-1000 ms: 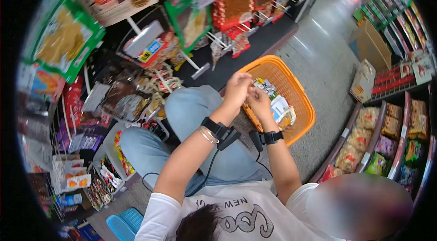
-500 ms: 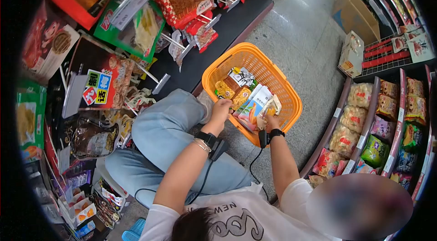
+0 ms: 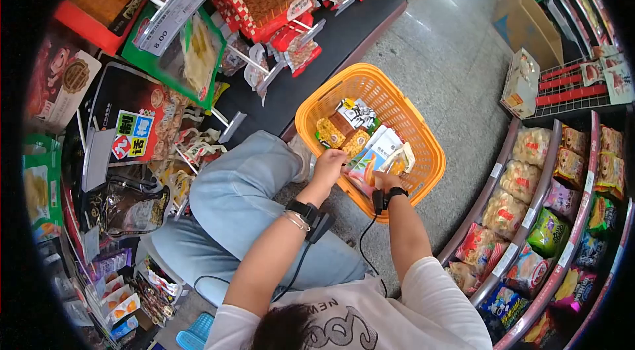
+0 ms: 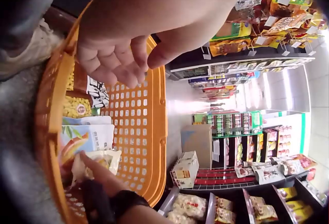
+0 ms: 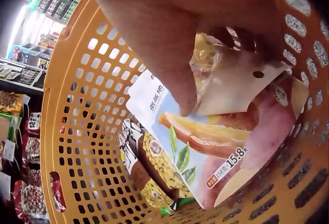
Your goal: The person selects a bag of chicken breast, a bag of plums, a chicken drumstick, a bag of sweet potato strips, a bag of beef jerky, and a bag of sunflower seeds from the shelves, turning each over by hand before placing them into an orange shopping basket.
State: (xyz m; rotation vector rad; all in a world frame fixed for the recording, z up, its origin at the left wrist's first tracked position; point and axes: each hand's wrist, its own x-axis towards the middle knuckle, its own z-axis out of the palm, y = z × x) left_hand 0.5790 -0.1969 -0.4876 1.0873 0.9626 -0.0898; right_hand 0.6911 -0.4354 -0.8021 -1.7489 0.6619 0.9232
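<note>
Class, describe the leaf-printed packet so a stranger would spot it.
Find the orange basket in the aisle. Inside it, between brown-and-yellow packs and a cream bag, lies the packet: pale blue, printed with green leaves and orange slices, unlike either neighbour.

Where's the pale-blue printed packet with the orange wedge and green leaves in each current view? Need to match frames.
Head: pale-blue printed packet just right of centre, small.
Left wrist: same packet, left side, below mid-height.
Right wrist: same packet, large, centre to lower centre.
Shared landmark: perforated orange plastic basket, with the packet inside it in all three.
</note>
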